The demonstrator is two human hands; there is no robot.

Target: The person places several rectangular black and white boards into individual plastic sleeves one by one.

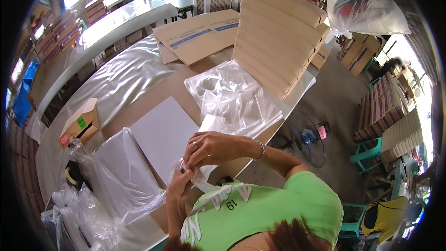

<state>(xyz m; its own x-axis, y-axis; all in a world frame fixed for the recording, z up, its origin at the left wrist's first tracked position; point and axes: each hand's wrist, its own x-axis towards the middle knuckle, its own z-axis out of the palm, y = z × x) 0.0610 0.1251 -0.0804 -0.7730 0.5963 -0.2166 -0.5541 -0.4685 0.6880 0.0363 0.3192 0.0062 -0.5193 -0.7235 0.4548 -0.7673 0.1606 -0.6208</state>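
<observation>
Both hands are up close to the person's chest, and both have hold of one clear plastic bag (200,176). The right hand (214,148) is on top. Its fingers (194,154) are bent and pressed together, pinching the thin edge of the bag. There is a ring on one finger and a bracelet on the wrist. The left hand (178,190) is just under it. Its fingertips touch the same bit of bag from below, but it is hard to see if they pinch it or just hold it up. The bag hangs down between the two hands and looks crumpled.

Past the fingers, on the table (139,72), lies a flat white board (163,135). Just beyond that is a pile of more clear bags (232,97). To the left of the fingers sits a white board already inside a bag (123,176). Farther left is a small cardboard box (80,123). Far beyond the fingers stands a tall stack of flat tan boxes (276,32), with a flat sheet of cardboard (197,37) beside it.
</observation>
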